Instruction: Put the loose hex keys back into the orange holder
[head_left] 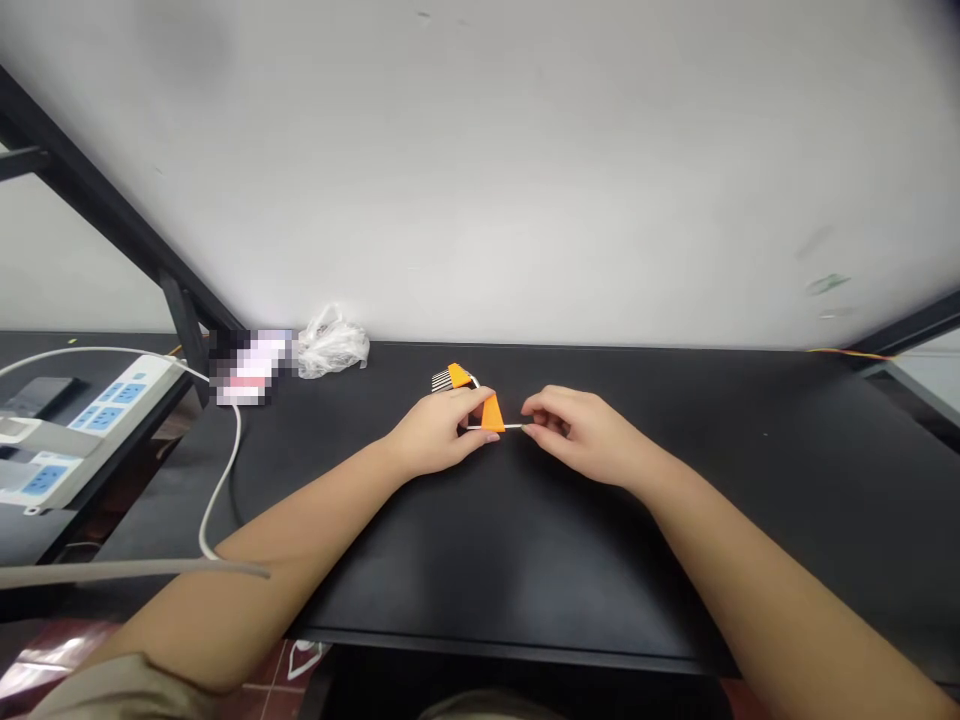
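My left hand [442,432] is closed on an orange piece [492,413], its thumb and fingers at the left side of it. A thin white stick [513,427] passes by the lower end of the orange piece and points right. At the stick's right end, my right hand [581,432] has its thumb and fingertips pinched together; the tip between them is tiny. Behind my left hand lies another orange part [458,375] with several thin pale prongs on its left. Whether the two orange parts are joined is partly hidden by my left hand.
On the black table [480,580], a crumpled clear plastic bag [332,345] lies near the wall, beside a blurred-out item [251,370]. White power strips [105,415] and a looping white cable [225,480] are at the left. Black metal bars frame both sides.
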